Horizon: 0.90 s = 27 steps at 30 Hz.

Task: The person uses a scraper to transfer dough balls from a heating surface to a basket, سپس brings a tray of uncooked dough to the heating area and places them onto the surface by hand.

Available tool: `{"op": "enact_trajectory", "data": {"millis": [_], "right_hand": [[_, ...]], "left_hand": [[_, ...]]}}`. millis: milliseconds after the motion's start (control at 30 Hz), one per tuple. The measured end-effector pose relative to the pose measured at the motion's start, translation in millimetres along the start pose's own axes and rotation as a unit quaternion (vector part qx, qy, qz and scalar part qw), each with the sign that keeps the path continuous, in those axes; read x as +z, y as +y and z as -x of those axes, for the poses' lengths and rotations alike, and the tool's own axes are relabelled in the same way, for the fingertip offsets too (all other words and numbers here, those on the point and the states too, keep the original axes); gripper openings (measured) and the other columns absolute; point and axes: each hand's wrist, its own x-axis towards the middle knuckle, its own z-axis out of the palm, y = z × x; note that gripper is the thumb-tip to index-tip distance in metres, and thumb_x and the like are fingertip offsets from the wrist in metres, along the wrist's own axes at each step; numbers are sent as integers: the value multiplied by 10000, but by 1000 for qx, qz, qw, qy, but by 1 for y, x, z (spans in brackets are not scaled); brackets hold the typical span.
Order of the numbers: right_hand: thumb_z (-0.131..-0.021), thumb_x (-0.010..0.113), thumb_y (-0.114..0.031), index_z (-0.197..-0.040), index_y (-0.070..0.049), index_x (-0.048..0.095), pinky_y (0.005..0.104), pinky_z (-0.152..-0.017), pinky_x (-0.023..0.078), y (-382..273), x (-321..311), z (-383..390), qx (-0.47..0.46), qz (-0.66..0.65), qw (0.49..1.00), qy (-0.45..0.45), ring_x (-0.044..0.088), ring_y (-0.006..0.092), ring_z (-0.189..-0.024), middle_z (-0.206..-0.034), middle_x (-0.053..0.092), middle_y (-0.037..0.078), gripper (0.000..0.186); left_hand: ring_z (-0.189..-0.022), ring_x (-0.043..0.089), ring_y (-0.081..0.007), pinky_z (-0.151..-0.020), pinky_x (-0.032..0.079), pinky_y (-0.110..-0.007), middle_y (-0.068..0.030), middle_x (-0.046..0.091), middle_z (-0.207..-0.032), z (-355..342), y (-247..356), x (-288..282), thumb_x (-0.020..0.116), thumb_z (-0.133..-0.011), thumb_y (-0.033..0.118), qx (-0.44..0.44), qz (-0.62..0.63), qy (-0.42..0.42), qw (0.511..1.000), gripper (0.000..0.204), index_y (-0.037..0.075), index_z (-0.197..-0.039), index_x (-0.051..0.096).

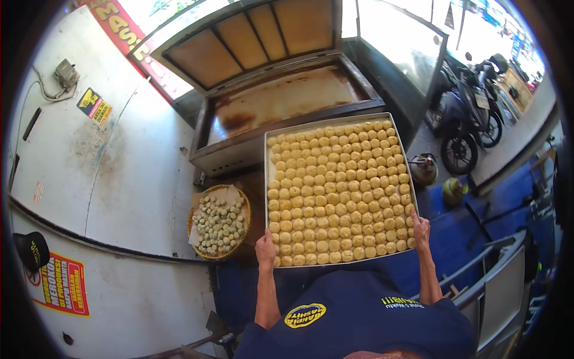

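The left hand [266, 248] grasps the left edge of a shallow tray [268, 170], held up between both hands, and the right hand [421, 230] grasps its right edge near the bottom corner. At left, a woven basket [247, 218] holds pale greenish balls [220, 224] on paper [228, 192]; rightward, the tray carries close rows of yellow balls [341, 185].

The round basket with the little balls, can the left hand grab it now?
Probably not right now: the left hand is busy holding the tray. The basket looks close, though, with nothing seen between them.
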Motion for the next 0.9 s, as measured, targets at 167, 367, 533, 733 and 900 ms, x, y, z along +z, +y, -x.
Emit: {"op": "enact_trajectory", "data": {"millis": [167, 367, 533, 733, 900], "right_hand": [[-817, 571, -498, -603, -1, 577, 275, -497, 371, -9, -6, 1, 1, 4, 1000, -24, 421, 85, -539, -575, 504, -4, 542], [-796, 575, -530, -619, 11, 601, 291, -500, 368, -14, -8, -1, 2, 32, 999, -17, 425, 91, -532, -565, 508, 2, 570], [-793, 566, -533, -752, 53, 649, 298, -578, 427, -37, -7, 11, 18, 28, 999, -38, 514, 119, -611, -657, 592, 58, 593], [-767, 552, -576, -758, 64, 644, 343, -643, 446, -35, -10, -1, 37, 33, 999, -10, 566, 180, -651, -680, 618, 121, 647], [-728, 557, -619, -643, 64, 603, 389, -623, 439, -75, 25, -22, 20, 95, 995, 3, 570, 214, -624, -609, 580, 185, 690]], "left_hand": [[-779, 592, -359, -692, 423, -414, -224, 618, -785, 11, -4, -6, 383, -898, 459, 5, -4, 17, 1000, 563, -49, -821, 611], [-761, 586, -343, -688, 419, -408, -206, 621, -767, 5, -18, -10, 376, -900, 462, -11, 10, 4, 1000, 580, -59, -803, 611], [-751, 575, -318, -696, 416, -401, -206, 613, -764, -5, -16, -20, 378, -897, 470, -63, -8, -39, 997, 593, -72, -803, 600], [-815, 587, -309, -747, 421, -375, -218, 628, -829, -17, 4, 0, 388, -896, 460, -18, 28, -33, 999, 589, -87, -905, 605], [-860, 593, -271, -777, 422, -356, -194, 643, -886, -68, -3, -7, 386, -910, 421, -44, 80, -52, 994, 555, -84, -964, 609]]}}
